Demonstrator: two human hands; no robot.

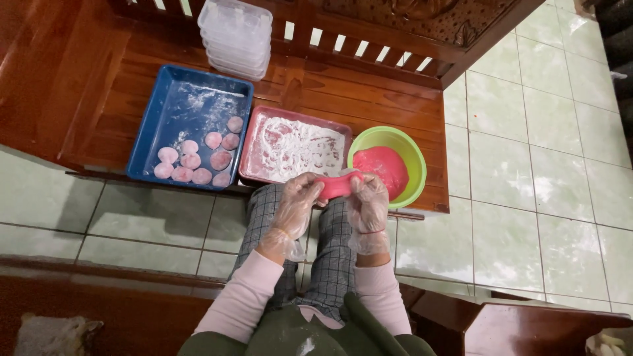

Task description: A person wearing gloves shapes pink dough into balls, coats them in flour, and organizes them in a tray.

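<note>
Both gloved hands, the left hand point(298, 198) and right hand point(368, 198), are pinching a pink dough piece point(336, 186) between them at the floured red tray's point(254, 148) six o'clock edge, off the bench point(389, 105), where stretched sticky dough is, I'd guess, risking tearing or dropping onto the lap.

Flour tray point(295, 149) on counter point(369, 105): tray of dough balls point(191, 126) touching its left, bowl point(388, 165) with dough mass just right, stacked containers point(235, 36) behind-left, hands point(333, 201) with dough piece point(336, 186) in front.
</note>
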